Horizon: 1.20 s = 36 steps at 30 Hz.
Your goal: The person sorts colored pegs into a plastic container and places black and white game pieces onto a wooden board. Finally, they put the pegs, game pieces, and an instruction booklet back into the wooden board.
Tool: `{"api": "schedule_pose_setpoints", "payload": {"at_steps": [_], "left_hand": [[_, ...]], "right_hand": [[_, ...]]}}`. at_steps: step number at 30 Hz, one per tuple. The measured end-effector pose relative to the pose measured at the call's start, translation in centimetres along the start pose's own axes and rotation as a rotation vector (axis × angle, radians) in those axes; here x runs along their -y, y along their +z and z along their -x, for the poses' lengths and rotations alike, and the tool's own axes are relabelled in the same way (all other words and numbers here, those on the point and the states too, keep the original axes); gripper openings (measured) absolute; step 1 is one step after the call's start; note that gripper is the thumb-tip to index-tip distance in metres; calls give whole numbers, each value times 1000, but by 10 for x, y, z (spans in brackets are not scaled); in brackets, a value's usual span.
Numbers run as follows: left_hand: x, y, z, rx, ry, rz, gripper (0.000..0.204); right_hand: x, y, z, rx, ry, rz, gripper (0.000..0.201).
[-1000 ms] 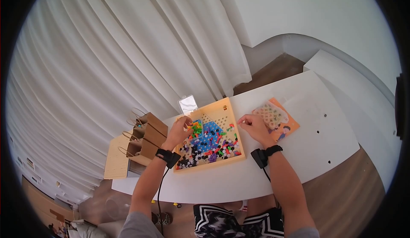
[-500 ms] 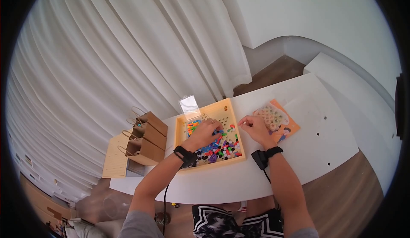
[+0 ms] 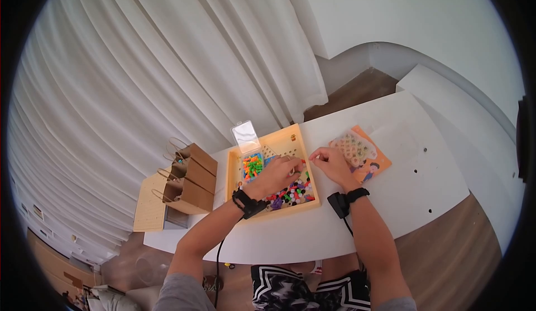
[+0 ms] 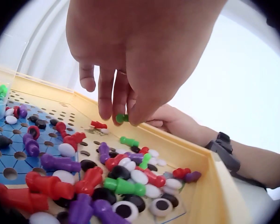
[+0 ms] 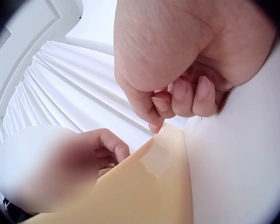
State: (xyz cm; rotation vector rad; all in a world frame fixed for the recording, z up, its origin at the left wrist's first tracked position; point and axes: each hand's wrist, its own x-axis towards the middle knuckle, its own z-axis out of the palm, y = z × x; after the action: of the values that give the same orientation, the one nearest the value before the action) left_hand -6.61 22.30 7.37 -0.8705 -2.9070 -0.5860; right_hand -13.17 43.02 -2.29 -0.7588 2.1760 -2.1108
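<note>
**Green peg pinched over the wooden tray**

My left hand hangs over the right part of the wooden tray, thumb and fingertips pinching a small green peg just above the loose pile of pegs and round pieces. The peg lies roughly sideways in my grip, its long axis near level, and the holed blue board lies down and to the left of it. A small clear box of sorted pegs sits at the tray's far-left corner, well apart from my left hand.

My right hand rests on the bench against the tray's right edge, fingers curled in on nothing. An orange pattern card lies just right of it. I can read no writing on it.
</note>
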Motion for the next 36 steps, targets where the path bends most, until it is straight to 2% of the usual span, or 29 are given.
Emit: {"api": "schedule_pose_setpoints", "payload": {"at_steps": [1, 5, 8, 10, 16, 20, 23, 25, 26, 28, 29, 31, 34, 36], "left_hand": [[-6, -2, -1, 66, -23, 62, 14], [-12, -5, 11, 153, -38, 72, 15], [-10, 0, 19, 172, 25, 44, 16], [-11, 4, 21, 212, 30, -87, 16], [-5, 15, 22, 164, 151, -177, 19], [-6, 13, 22, 171, 154, -184, 21], [1, 1, 25, 102, 82, -180, 18], [19, -16, 29, -34, -8, -95, 16], [28, -26, 33, -32, -7, -95, 16], [47, -44, 41, -101, -188, -64, 14], [58, -50, 46, -97, -188, -66, 14], [82, -60, 55, -120, -351, -63, 12], [108, -62, 67, -134, -256, 50, 13], [113, -61, 70, -151, -251, 18, 13]], "right_hand": [[0, -1, 0, 1, -6, 11, 8], [8, -2, 3, 1, 30, -16, 8], [3, 0, 1, 8, 33, -12, 9], [2, -1, 0, 25, 29, -12, 9], [3, 0, 0, 12, 41, 11, 8], [0, 0, 0, 20, 15, 3, 9], [-1, -2, 0, 15, 20, -1, 8], [7, -3, 2, 22, 36, 0, 8], [9, -3, 2, 21, 37, -1, 8], [10, -2, 3, 14, 23, 1, 7], [9, -2, 4, 12, 24, -2, 7], [8, 0, 3, 6, 23, -6, 8], [6, -1, 2, 15, 52, -3, 8], [5, -1, 1, 16, 51, -11, 8]]}}
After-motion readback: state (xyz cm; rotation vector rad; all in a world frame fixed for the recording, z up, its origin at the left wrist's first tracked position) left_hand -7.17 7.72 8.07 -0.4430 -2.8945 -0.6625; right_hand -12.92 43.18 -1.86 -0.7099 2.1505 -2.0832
